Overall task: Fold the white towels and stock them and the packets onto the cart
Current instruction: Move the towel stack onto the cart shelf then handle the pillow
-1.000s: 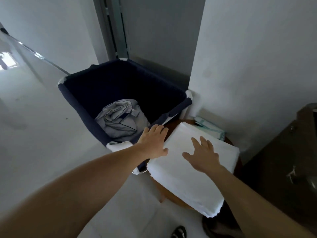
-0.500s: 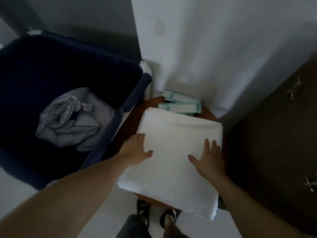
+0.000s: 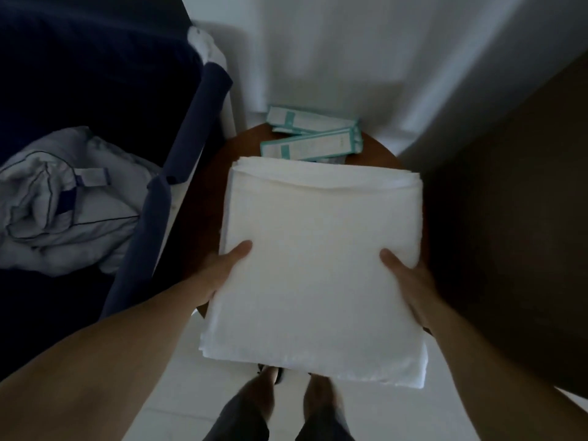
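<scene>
A stack of folded white towels [image 3: 321, 256] lies on a small round wooden table [image 3: 378, 151]. My left hand [image 3: 219, 272] grips the stack's left edge, thumb on top and fingers hidden beneath. On the opposite side my right hand [image 3: 410, 278] grips the right edge the same way. Behind the stack, at the table's far edge by the wall, lie teal-and-white packets [image 3: 311, 135], overlapping each other.
A dark blue fabric cart bin [image 3: 178, 173] stands left of the table, with crumpled grey-white linen [image 3: 63, 198] inside. A white wall closes the back. A dark brown cabinet [image 3: 515, 218] stands to the right. My feet [image 3: 292, 393] stand on a pale tiled floor below.
Both hands slid from flat on top of the towels to the side edges, thumbs over and fingers under. My view dropped and moved closer over the table.
</scene>
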